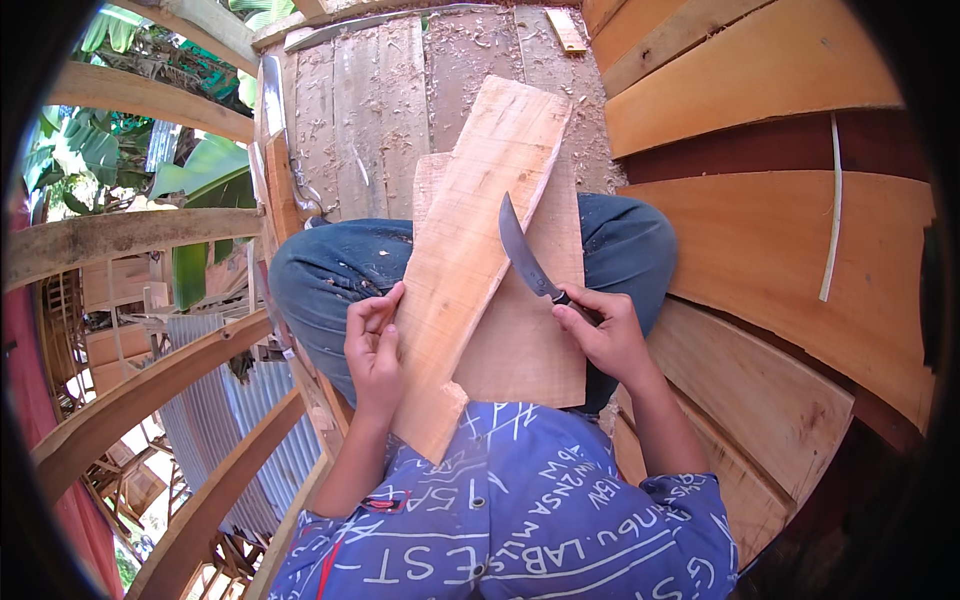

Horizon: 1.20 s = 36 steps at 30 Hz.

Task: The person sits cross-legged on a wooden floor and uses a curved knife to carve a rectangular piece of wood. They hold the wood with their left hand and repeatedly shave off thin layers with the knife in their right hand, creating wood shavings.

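Two pieces of lumber can be counted on the lap, one narrow plank (480, 220) and one wider board (525, 350), along with one curved knife (525, 252) and two bare hands: one left hand (376, 345) and one right hand (612, 335). Clothing comes to one printed blue shirt (520, 500) and one pair of dark trousers (330, 265). Beyond these are one thin white strip (833, 210), one small yellow slab (566, 30) and at least four wooden rails (130, 235).

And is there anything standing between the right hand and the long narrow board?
Nothing visible blocks the right hand from the long narrow board: the curved knife it holds overlaps that board's right edge in view. Whether they touch is unclear.
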Available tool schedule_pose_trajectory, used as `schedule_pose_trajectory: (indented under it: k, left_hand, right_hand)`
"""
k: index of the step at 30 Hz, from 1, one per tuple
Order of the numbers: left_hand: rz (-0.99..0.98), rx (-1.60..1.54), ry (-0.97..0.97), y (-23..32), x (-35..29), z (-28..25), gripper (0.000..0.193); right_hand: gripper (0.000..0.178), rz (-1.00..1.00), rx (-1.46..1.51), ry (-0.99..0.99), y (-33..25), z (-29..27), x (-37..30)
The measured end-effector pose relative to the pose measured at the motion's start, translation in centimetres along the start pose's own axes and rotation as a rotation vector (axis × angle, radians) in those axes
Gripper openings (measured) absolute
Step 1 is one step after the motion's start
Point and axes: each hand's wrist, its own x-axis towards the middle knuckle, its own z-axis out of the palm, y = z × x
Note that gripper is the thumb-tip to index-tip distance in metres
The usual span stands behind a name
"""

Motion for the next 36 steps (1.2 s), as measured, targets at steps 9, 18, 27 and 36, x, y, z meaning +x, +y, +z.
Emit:
schedule_pose_trajectory:
  k: [9, 18, 27, 36]
  left_hand:
    - [-0.013, 0.028, 0.001, -0.2, -0.3, -0.1, 0.033]
    - [0.102, 0.457, -0.028, 2.8, -1.5, 0.7, 0.05]
    - [-0.123, 0.903, -0.106, 7.1, -2.7, -1.0, 0.059]
    - [-0.157, 0.915, -0.14, 6.2, -0.4, 0.5, 0.063]
  right_hand:
    - [0.033, 0.029, 0.078, 0.05, 1.4, 1.2, -0.1]
    - [0.029, 0.048, 0.189, 0.07, 4.1, 2.5, 0.2]
    - [0.024, 0.0, 0.222, 0.025, 4.3, 2.3, 0.6]
    - [0.03, 0.088, 0.281, -0.044, 2.2, 1.7, 0.4]
